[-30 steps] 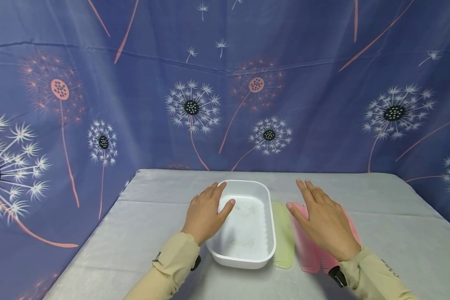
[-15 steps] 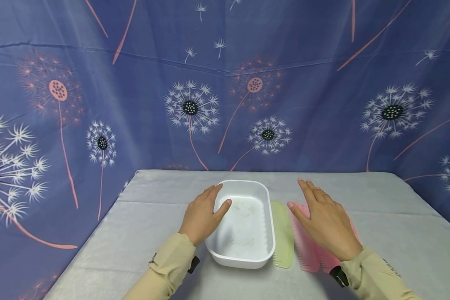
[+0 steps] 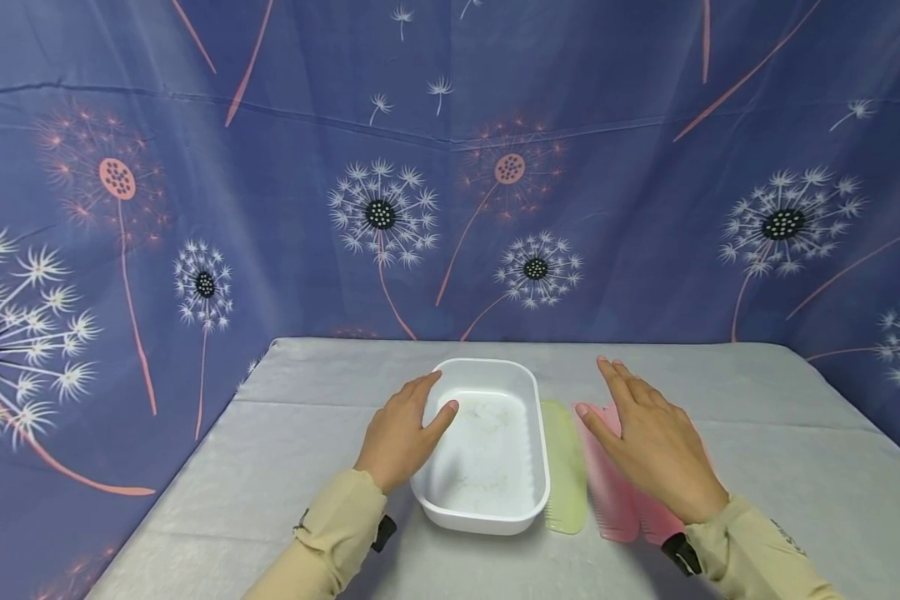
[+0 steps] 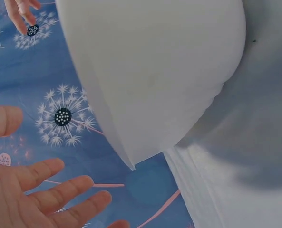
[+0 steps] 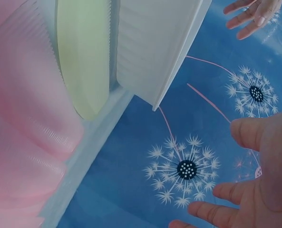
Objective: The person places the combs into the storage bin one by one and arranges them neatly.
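Observation:
A white plastic tub [image 3: 487, 454] stands at the middle of the cloth-covered table, its inside bare but for faint marks. My left hand [image 3: 401, 433] hovers over the tub's left side, fingers straight and thumb apart. To the tub's right lies a pale green flat comb-like piece [image 3: 566, 471] with a toothed edge. Beside it are two pink pieces [image 3: 611, 492] of similar shape, with toothed edges, partly hidden under my right hand [image 3: 656, 446]. That hand is held above them with fingers extended. Both palms are bare in the wrist views, the left [image 4: 50, 194] and the right [image 5: 255, 180].
A pale grey cloth [image 3: 270, 475] covers the table. Behind it hangs a blue curtain [image 3: 450, 250] printed with dandelions, which also runs along the left and right sides. Dark straps [image 3: 678, 554] show at the sleeve cuffs.
My left hand has drifted slightly left and down toward me. The right hand has barely shifted, and the tub and toothed pieces stay where they were.

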The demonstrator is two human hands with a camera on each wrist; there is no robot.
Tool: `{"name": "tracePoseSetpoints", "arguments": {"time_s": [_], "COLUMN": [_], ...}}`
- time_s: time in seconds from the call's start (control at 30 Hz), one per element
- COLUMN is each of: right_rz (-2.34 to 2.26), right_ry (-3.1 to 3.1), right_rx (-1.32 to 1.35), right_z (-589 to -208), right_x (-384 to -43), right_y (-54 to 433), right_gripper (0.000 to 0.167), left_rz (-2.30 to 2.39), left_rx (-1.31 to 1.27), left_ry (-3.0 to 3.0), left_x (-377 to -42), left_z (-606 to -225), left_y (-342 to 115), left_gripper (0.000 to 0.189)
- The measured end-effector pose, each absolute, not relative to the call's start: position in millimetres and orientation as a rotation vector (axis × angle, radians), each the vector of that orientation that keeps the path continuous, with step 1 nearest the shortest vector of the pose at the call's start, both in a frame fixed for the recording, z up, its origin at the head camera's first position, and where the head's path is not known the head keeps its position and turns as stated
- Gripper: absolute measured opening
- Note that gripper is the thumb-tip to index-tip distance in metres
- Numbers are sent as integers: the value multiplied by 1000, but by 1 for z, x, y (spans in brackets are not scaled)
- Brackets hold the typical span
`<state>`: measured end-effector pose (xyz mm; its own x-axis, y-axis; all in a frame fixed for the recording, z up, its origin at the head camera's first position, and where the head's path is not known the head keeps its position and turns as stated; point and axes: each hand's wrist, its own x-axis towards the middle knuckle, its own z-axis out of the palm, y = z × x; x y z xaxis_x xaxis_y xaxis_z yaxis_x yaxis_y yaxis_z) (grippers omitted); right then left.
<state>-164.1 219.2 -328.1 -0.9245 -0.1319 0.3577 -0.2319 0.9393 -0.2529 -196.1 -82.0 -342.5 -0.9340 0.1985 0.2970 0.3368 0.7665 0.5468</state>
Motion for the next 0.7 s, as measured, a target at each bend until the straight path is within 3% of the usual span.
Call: {"name": "tracePoseSetpoints", "arguments": {"time_s": [0.7], "right_rz": [433], "right_ry": [-2760], "right_rx": [247], "right_z": [-330], "right_x": [-162], "right_y": [223], "right_gripper": [77], "left_rz": [-1046], "left_rx": [-367], "left_ry": [-2769], "left_x": [-192], "left_z": [-349], "left_y": [-86], "left_gripper": [59]}}
